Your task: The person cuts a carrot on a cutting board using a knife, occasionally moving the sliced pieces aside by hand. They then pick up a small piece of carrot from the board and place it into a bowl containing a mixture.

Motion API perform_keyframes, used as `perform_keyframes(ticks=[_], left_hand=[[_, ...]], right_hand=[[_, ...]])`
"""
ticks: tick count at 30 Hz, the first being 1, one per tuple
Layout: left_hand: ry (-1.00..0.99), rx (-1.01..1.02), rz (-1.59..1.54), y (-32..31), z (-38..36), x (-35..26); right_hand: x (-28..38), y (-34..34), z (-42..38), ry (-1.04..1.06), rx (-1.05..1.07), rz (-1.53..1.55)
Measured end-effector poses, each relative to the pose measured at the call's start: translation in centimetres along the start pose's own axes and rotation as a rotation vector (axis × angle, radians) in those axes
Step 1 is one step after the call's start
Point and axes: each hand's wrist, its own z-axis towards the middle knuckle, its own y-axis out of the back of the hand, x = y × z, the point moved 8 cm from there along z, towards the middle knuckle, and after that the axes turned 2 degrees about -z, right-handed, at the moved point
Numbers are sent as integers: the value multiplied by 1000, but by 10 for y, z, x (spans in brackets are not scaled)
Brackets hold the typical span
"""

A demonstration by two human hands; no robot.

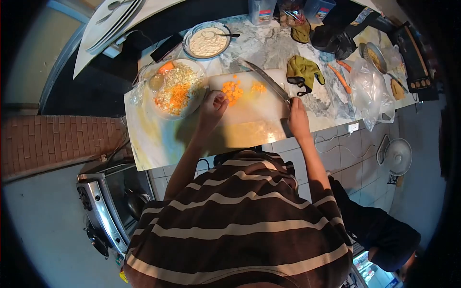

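My right hand (pixel 298 115) grips the handle of a long kitchen knife (pixel 269 80), its blade slanting up and left over the right side of the cutting board (pixel 249 113). Round orange carrot slices (pixel 232 92) lie in a pile at the board's middle, and a smaller pile of finely chopped carrot (pixel 258 87) sits between them and the blade. Beside the slices, at the board's left edge, my left hand (pixel 216 104) has its fingers curled closed; whatever may be inside is hidden. Left of it stands a plate (pixel 165 114) of shredded carrot and pale shreds.
A bowl of pale batter (pixel 208 43) with a spoon stands behind the board. To the right lie a green-and-black glove (pixel 303 72), carrots (pixel 340 78) and a clear plastic bag (pixel 370 91). A dark phone (pixel 166 47) rests at the back left. Another person's dark sleeve (pixel 370 216) shows lower right.
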Motion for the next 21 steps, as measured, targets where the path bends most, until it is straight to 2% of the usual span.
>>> perform_keyframes(ticks=[2,3,6,8,10,12,17,19,21], left_hand=[[-60,11,20,-4,16,9],[-113,23,34,-6,21,11],[-143,-3,156,-11,44,4],[-103,12,159,-18,56,7],[-164,52,285,-27,74,13],[-194,57,265,-37,90,17],[-178,148,252,-50,93,25],[-259,164,344,-58,88,14],[-217,197,308,-62,85,7]], right_hand=[[8,6,-14,-195,130,269],[14,9,-23,-120,23,449],[29,-2,-48,-420,389,670],[39,-10,-58,-411,398,701],[44,-20,-62,-426,414,720],[48,-17,-58,-407,423,702],[45,-29,-57,-430,454,654],[40,-28,-59,-401,429,616],[34,-27,-62,-421,420,583]])
